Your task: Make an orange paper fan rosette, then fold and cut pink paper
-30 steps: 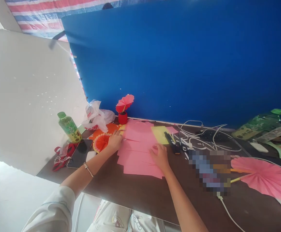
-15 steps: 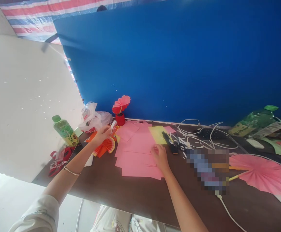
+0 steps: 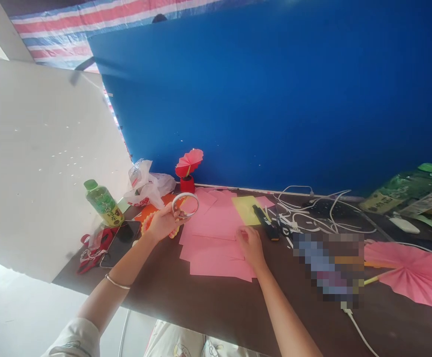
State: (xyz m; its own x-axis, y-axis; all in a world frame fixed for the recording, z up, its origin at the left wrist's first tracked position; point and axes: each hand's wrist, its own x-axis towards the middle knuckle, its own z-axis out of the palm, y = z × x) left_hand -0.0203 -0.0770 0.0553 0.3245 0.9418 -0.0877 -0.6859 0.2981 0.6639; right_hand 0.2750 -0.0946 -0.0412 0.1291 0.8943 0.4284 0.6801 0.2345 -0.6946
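A ring-shaped roll of white tape [image 3: 185,205] is pinched at its left side by my left hand [image 3: 159,222], held over the left part of the pink paper sheets [image 3: 216,255]. Beneath that hand lies a pleated paper fan with a yellow scalloped edge [image 3: 148,221], mostly covered, and orange paper shows behind it. My right hand [image 3: 250,244] is at the right edge of the pink sheets, fingers curled together; what they hold, if anything, is hidden. Just beyond it a black-handled tool [image 3: 265,222], perhaps a cutter, lies partly over yellow paper [image 3: 244,210].
At the left are a green-capped drink bottle [image 3: 104,203], a dark phone [image 3: 121,243] and a plastic bag [image 3: 151,187]. A small pink fan stands in a red pot [image 3: 187,184] at the back. White cables [image 3: 333,225] and a large pink fan [image 3: 412,272] lie right.
My left hand has come nearer with the tape roll and turned it so its ring faces me. The phone and more of the left tabletop now show. The right hand stays at the paper.
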